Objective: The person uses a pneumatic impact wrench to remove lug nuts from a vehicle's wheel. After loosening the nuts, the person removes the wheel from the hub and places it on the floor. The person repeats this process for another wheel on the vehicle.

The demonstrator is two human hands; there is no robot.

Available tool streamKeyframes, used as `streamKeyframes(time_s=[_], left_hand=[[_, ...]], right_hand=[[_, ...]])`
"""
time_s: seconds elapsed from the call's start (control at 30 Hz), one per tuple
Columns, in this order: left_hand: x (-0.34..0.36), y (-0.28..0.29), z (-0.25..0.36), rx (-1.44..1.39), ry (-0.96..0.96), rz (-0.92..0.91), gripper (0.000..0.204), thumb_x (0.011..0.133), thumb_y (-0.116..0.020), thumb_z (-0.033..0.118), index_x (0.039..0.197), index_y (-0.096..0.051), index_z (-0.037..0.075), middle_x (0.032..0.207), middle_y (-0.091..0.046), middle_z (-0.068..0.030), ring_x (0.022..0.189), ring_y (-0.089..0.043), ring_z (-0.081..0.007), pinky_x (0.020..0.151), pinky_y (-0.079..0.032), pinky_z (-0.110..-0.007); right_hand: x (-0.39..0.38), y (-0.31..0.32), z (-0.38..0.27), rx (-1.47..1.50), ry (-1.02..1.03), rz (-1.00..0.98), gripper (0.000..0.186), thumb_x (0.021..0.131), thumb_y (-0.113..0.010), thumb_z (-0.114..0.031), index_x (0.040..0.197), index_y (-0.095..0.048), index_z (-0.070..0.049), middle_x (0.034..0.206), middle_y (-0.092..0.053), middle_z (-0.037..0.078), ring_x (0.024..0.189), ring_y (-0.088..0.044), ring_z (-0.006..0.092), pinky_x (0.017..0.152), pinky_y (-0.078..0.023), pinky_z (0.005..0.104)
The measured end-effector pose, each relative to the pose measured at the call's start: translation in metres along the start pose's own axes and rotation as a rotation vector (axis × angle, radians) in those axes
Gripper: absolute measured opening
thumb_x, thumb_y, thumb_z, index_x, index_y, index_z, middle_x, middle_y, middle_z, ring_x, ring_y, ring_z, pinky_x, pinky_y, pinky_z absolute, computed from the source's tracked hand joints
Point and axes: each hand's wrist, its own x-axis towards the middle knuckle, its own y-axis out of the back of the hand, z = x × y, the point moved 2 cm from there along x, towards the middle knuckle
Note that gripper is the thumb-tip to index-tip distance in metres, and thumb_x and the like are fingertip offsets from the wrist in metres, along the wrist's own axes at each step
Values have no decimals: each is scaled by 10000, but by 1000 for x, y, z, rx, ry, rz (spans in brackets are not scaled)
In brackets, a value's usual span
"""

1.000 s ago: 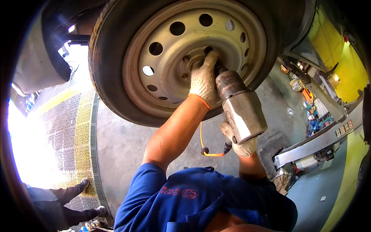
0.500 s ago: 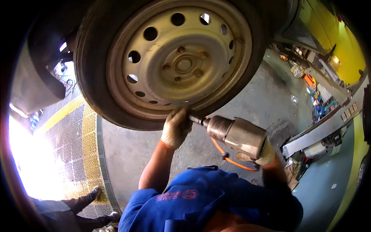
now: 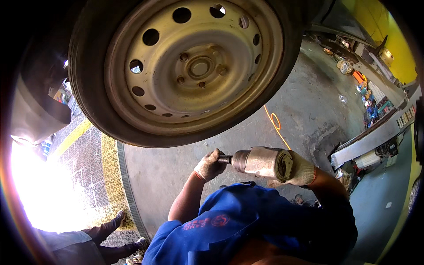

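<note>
My left hand (image 3: 208, 166), in a knitted work glove, is closed round the front end of an impact wrench (image 3: 260, 162). The tool lies almost level across my body, its dark shaft (image 3: 225, 159) pointing left into that hand. My gloved right hand (image 3: 303, 169) grips the wrench at its rear; the handle is mostly hidden. Above and in front hangs a car wheel with a worn steel rim (image 3: 163, 86) and a black tyre (image 3: 86, 95). Several rusty bolts, one here (image 3: 221, 69), surround its hub (image 3: 201, 67). Tool and wheel are apart.
An orange air hose (image 3: 277, 126) loops over the grey floor (image 3: 168, 168). At right stand a long pale metal beam (image 3: 366, 148) and piled clutter (image 3: 375, 108). A grating strip (image 3: 126, 185) crosses the left floor. Another person's legs (image 3: 106, 238) show at lower left.
The wrench has come down and away from the wheel's lower rim, swinging from slanted to nearly level. Both hands moved with it. In the picture the wheel sits further up and left.
</note>
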Motion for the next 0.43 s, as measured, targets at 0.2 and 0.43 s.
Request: streamKeyframes(time_s=[0.2, 0.43], left_hand=[[20, -37, 33, -271, 80, 255, 598, 918, -530, 730, 857, -580, 138, 700, -524, 24, 600, -480, -107, 520, -389, -258], [67, -62, 87, -858, -279, 20, 295, 989, -638, 300, 1159, -509, 95, 791, -506, 6, 731, -474, -132, 695, -454, -252]], right_hand=[[-13, 12, 40, -152, 75, 167, 719, 762, -886, -216, 1352, -528, -15, 1240, -652, 120, 1085, -655, 184, 951, -530, 317], [-16, 12, 49, 357, 77, 300, 707, 860, -792, -207, 1459, -435, -87, 1372, -576, 134, 1199, -601, 190, 1029, -498, 350]])
